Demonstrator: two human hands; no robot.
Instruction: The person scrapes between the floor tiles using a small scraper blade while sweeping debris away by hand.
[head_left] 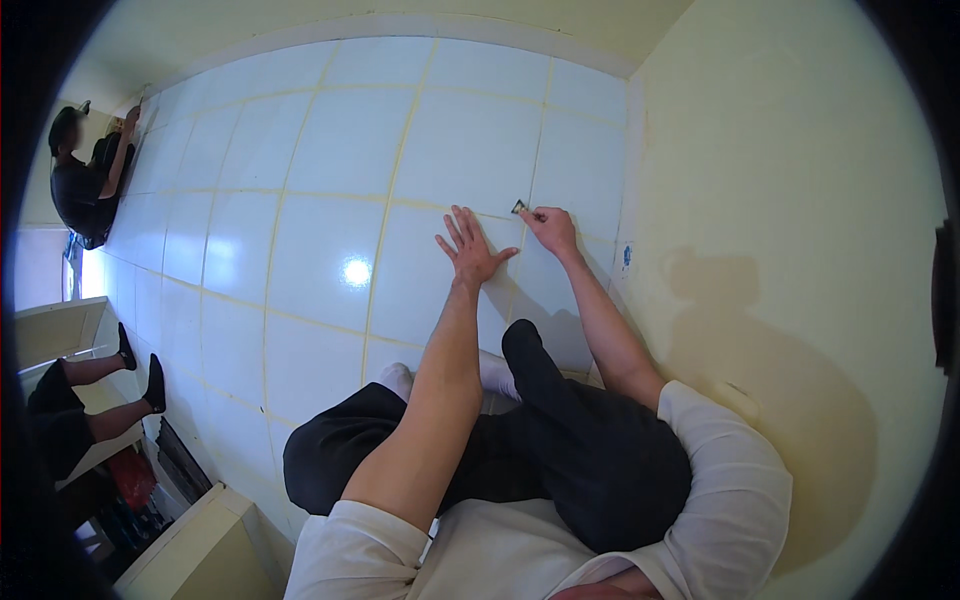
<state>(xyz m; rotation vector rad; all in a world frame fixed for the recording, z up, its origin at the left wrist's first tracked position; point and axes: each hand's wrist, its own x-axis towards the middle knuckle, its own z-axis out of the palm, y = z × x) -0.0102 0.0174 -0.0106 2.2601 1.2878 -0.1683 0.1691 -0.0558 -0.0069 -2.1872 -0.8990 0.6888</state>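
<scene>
My left hand [473, 252] lies flat on the white floor tiles [335, 235], fingers spread, just left of my right hand. With my right hand [553, 232] I pinch a small scraper-like tool [519, 207]; its dark-edged flat head touches the tiles near a grout line. Most of its handle is hidden in my fingers, so I cannot make out its exact kind. Yellowish grout lines run between the tiles around both hands. My folded legs in dark trousers [600, 460] are close below my forearms.
A cream wall [770, 170] rises close on my right, with a small blue mark [627, 258] near its foot. At the far left a person [85, 185] crouches by the wall. Another person's legs [110, 395] show nearer, beside a cream cabinet-like block [195, 550].
</scene>
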